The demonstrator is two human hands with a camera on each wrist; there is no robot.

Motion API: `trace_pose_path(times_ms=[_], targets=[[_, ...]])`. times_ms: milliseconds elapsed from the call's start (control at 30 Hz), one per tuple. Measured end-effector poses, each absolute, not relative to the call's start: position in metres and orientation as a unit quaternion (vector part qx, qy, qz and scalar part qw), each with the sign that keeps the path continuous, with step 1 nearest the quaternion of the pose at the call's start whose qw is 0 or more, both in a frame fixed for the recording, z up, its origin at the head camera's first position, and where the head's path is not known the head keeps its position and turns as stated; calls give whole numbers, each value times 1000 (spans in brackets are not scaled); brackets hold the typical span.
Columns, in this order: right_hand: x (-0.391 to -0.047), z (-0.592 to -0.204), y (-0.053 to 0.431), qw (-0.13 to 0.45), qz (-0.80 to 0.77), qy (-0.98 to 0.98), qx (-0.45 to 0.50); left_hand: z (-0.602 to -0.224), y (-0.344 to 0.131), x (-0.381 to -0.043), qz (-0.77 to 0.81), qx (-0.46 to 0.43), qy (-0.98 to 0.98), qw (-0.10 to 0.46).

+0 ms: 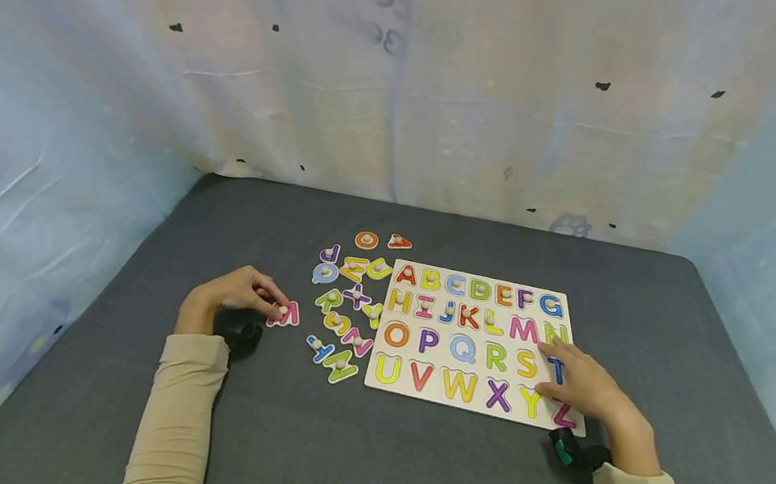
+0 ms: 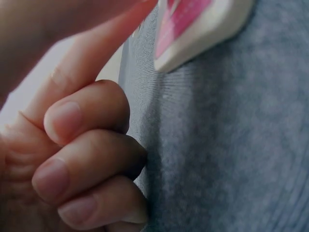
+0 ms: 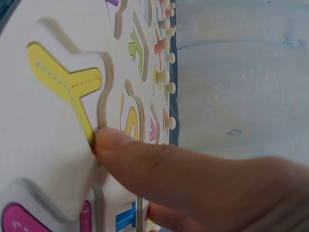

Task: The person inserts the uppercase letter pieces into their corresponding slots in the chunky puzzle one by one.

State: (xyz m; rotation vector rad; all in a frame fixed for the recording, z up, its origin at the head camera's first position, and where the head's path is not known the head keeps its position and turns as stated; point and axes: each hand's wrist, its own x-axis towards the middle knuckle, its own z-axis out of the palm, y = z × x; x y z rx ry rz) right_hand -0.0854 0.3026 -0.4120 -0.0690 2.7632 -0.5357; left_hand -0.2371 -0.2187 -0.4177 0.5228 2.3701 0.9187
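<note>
One letter [image 1: 293, 315] in left hand [image 1: 240, 292], thirteen loose letters [image 1: 336, 323], one board [image 1: 479, 365]

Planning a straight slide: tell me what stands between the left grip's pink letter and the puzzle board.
Loose letters, including the yellow S and Y, lie between the pink letter and the puzzle board.

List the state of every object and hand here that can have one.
White rectangular wooden alphabet board: flat, partly filled.
Red wooden A-shaped piece: seated in its slot.
Pink M-shaped slot: empty.
Yellow Y-shaped slot: empty.
Pink wooden M-shaped piece: pinched, out of the board.
Loose multicoloured letter-shaped pieces: scattered around the board's left side.
Left hand: pinching the pink M.
Right hand: resting on the board.
</note>
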Motion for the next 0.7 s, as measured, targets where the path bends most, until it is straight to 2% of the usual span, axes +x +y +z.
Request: trace_pose_path(times_ms=[700], targets=[[-85, -412, 301, 146, -182, 972, -33, -416, -219, -239, 340, 201, 885, 248]])
